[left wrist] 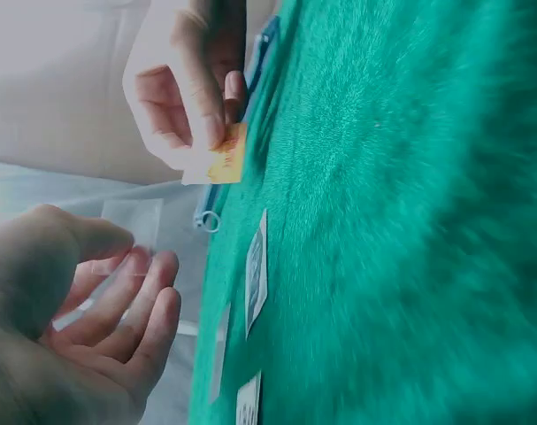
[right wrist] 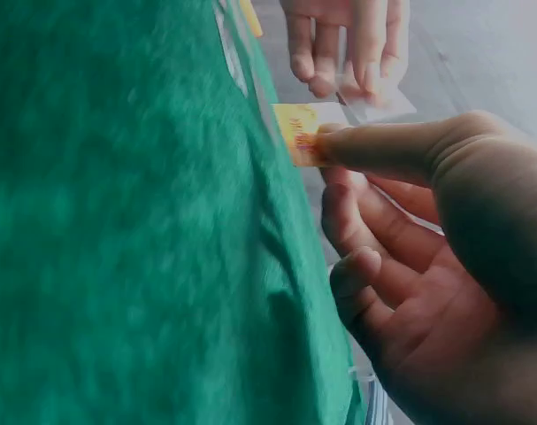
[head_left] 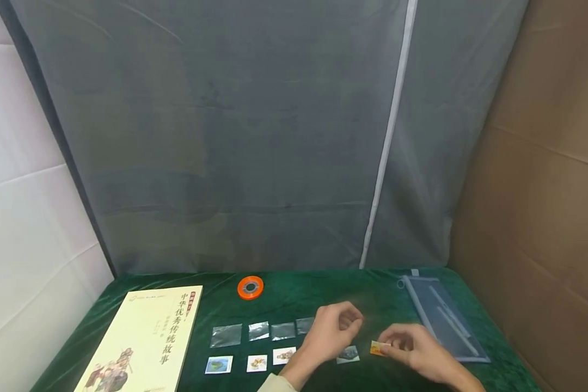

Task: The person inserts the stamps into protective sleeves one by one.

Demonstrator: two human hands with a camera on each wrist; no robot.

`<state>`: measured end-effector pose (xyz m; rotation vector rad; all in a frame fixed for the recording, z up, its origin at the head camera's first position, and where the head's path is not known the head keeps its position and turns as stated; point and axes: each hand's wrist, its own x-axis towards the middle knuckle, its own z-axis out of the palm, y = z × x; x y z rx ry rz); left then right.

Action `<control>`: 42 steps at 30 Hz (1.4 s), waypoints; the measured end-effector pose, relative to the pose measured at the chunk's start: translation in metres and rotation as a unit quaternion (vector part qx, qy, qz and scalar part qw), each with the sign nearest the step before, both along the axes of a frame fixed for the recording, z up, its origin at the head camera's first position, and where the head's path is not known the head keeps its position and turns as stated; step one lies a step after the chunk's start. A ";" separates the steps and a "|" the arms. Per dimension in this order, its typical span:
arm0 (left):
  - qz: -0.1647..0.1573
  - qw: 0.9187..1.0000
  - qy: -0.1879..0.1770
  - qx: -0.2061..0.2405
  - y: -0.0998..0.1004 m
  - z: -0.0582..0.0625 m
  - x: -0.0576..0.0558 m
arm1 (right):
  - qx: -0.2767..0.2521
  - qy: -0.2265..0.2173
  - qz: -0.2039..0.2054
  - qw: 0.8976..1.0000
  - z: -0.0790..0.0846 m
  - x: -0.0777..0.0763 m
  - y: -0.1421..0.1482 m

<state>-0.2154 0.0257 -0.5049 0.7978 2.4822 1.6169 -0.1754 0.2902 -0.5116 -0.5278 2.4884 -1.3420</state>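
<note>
My right hand (head_left: pixel 416 348) pinches a small yellow-orange stamp (right wrist: pixel 296 133) between thumb and finger, a little above the green cloth. To its left, my left hand (head_left: pixel 329 333) pinches a small clear plastic sleeve (left wrist: pixel 144 221), best seen in the left wrist view. The sleeve and the stamp are held apart, facing each other. A dark grey stamp (head_left: pixel 348 355) lies on the cloth between the hands. Further left are three more stamps in a row, one with a blue-green picture (head_left: pixel 219 365). Behind that row lie several clear sleeves (head_left: pixel 226 336), one partly covered by the left hand.
A cream book (head_left: pixel 149 326) with Chinese lettering lies at the left. An orange ring-shaped roll (head_left: pixel 242 287) sits toward the back. At the right is a see-through zip pouch (head_left: pixel 441 310) with a pale, long strip inside. A grey curtain (head_left: pixel 274 163) hangs behind the table.
</note>
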 end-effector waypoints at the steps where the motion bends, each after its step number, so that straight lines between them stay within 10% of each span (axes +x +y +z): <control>1: 0.005 1.000 -0.009 0.011 -0.004 0.001 0.002 | 0.004 0.014 -0.004 1.000 0.001 0.000 -0.002; 12: 0.025 0.992 -0.089 0.090 -0.047 0.003 0.020 | -0.043 0.082 -0.039 0.995 0.020 -0.001 -0.046; 21: 0.043 0.988 -0.113 0.092 -0.073 0.006 0.031 | -0.112 0.051 -0.106 0.987 0.020 0.004 -0.075; 42: 0.007 0.983 -0.137 0.118 -0.074 0.003 0.041 | -0.116 0.083 -0.136 0.980 0.015 0.005 -0.084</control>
